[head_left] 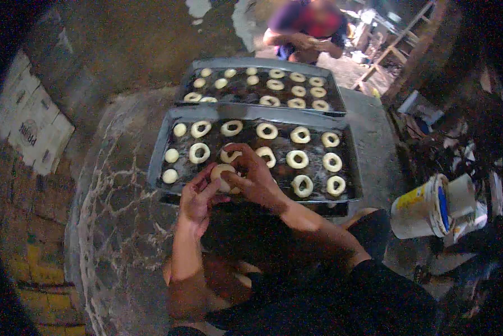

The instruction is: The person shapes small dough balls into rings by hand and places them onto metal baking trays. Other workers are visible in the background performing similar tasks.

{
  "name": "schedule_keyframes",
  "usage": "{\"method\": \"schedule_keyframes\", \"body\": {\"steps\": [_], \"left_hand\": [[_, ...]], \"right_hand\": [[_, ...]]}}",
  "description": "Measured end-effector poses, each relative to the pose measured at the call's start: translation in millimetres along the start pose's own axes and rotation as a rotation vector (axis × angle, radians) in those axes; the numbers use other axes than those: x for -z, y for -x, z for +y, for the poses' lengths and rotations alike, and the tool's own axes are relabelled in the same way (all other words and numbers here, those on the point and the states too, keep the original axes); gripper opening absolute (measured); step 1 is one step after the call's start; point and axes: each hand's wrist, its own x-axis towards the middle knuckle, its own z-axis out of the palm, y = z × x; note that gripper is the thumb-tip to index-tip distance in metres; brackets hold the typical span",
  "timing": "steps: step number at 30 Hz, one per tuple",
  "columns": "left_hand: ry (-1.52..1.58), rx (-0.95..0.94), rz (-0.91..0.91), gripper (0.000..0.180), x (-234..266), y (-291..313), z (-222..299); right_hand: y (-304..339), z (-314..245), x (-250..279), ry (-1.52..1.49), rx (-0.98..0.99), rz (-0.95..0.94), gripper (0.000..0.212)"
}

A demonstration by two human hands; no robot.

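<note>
Between my two hands is a round, pale piece of dough [221,172], raised over the near side of a dark baking tray [352,162]. My left hand [198,193] grips it from the left with curled fingers. From the right, my right hand [257,178] closes on the same piece, its thumb pressed to the dough and its fingers bent over the top. Rings of dough [297,159] stand in rows on the tray, and several dough balls [171,155] line its left side. My hands partly hide the rings beneath them.
Beyond it lies a second tray [335,92] with more rings and balls. A person [307,33] sits past the trays, hands together. White buckets [414,208] lie tilted at the right. A pale flattened carton [35,120] is at the left, and a wooden ladder-like frame [394,53] leans behind.
</note>
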Motion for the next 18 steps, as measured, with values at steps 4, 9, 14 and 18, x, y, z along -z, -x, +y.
{"method": "schedule_keyframes", "body": {"steps": [4, 9, 14, 18], "left_hand": [[-0.018, -0.136, -0.232, 0.044, -35, 19, 2], [-0.139, -0.202, -0.240, 0.039, -65, 45, 6], [-0.185, -0.300, -0.171, 0.060, -91, 59, -3], [-0.443, -0.202, -0.537, 0.073, -99, 59, -13]], "right_hand": [[35, -59, 31, -0.125, 0.115, 0.107, 0.058], [84, -86, 43, 0.147, 0.060, 0.110, 0.074], [101, -73, 73, 0.453, 0.116, 0.165, 0.063], [86, -63, 92, 0.560, 0.301, 0.319, 0.040]]}}
